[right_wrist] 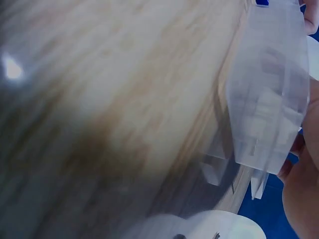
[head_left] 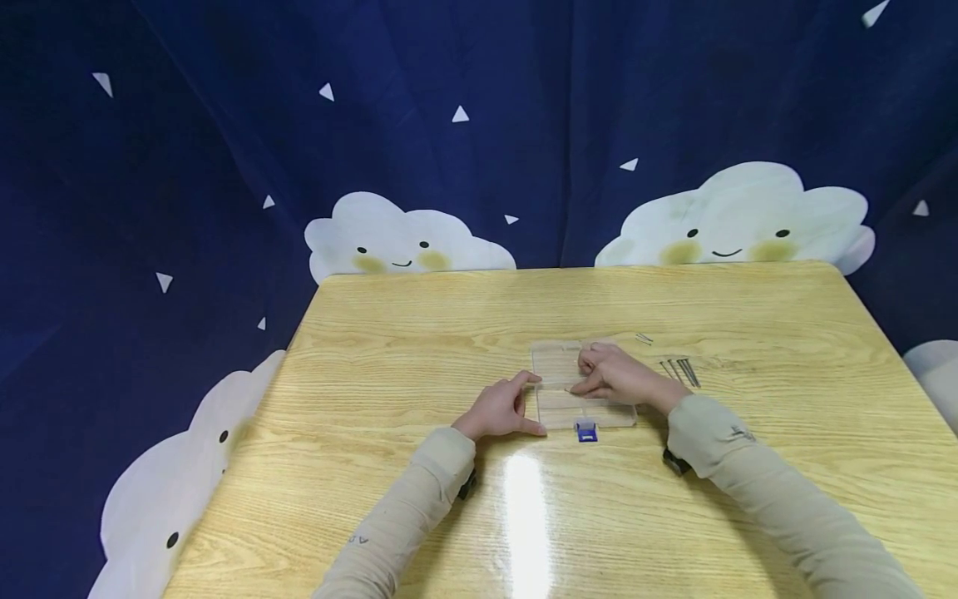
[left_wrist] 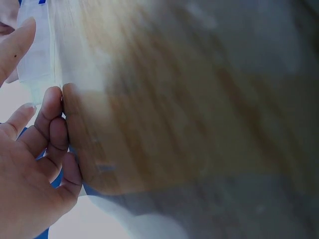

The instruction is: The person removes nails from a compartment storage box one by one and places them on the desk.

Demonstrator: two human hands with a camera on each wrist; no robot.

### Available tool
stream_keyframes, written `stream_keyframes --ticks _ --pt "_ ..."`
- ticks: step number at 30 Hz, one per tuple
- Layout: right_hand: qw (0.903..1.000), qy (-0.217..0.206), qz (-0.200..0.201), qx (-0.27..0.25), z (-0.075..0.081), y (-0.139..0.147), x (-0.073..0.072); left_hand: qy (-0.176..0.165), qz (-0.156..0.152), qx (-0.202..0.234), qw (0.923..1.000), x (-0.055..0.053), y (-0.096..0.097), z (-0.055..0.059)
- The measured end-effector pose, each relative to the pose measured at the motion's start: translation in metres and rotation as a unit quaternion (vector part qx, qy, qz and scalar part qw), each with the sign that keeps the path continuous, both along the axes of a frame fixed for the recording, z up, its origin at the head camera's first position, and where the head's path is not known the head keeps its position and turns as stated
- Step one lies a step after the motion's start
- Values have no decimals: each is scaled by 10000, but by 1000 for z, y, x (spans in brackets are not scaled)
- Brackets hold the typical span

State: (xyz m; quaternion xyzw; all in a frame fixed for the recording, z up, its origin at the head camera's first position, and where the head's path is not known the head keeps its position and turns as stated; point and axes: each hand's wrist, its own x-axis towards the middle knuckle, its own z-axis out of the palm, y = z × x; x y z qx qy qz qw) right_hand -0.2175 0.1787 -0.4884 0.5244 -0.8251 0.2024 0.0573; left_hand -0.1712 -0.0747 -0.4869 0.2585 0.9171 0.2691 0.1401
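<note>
A clear plastic box (head_left: 557,416) with a blue latch (head_left: 587,432) lies opened out on the table, its lid (head_left: 554,358) folded back. My left hand (head_left: 500,408) holds its left side, thumb at the front corner and index finger by the hinge. Over the right half, my right hand (head_left: 614,374) reaches in with bent fingers; a tiny thin piece like a small nail (head_left: 566,389) shows at the fingertips. In the right wrist view the box (right_wrist: 269,94) hides part of that hand, and a short thin metal piece (right_wrist: 255,147) shows through its wall.
Several larger dark nails (head_left: 684,372) lie right of the box, by my right wrist. Farther back are a few smaller thin nails (head_left: 644,339). The wooden table (head_left: 404,333) ends at a dark blue curtain (head_left: 449,50) with clouds on it.
</note>
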Motion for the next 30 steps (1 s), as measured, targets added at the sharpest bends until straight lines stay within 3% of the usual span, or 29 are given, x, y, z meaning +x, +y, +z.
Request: stream_keyframes --ticks 16,25,30 --pt "9992 -188 288 185 4 -9 -4 -120 17 39 9999 1 0 3" --pt "9992 82 350 149 -1 -8 -7 -122 65 -19 9999 1 1 3" --pt "9992 -325 229 -60 0 -10 -6 -105 60 -2 9999 1 0 2"
